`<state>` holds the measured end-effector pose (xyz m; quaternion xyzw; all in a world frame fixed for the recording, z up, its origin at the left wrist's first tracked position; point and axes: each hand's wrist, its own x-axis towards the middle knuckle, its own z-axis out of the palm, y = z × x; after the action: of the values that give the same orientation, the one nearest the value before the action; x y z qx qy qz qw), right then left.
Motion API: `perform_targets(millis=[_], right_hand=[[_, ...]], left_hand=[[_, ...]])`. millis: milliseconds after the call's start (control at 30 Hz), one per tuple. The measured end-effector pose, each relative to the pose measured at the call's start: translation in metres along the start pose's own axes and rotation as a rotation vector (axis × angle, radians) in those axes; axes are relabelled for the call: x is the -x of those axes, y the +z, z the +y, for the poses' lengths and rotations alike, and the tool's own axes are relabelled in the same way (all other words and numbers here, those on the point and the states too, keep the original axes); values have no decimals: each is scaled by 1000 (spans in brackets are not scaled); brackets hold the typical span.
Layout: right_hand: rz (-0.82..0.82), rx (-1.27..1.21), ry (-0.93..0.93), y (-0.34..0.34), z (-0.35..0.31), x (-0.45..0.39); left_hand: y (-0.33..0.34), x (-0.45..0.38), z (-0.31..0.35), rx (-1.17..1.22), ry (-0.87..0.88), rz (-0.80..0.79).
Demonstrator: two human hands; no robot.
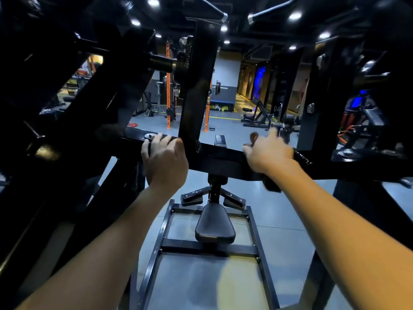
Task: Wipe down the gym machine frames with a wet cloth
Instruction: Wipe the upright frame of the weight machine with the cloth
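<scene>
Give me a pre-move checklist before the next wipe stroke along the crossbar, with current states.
1. Left hand braced on the crossbar: ok, fingers curled over its top edge.
2. Right hand on the crossbar: ok, though motion-blurred.
3. Cloth under the right hand: cannot tell, only a dark shape shows below the wrist.
4. Cloth wet: cannot tell.
5. Stroke path between the hands: not ok, the upright post meets the crossbar there.
6. Seat below out of the way: ok.
</scene>
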<state>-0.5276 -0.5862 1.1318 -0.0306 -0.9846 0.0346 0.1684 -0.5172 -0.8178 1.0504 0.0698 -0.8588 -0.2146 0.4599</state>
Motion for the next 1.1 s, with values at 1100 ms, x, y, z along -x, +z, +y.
perform_targets(millis=[1100], right_hand=[[241, -302, -213, 60, -41, -1]], left_hand=[[27, 9, -17, 7, 133, 240]])
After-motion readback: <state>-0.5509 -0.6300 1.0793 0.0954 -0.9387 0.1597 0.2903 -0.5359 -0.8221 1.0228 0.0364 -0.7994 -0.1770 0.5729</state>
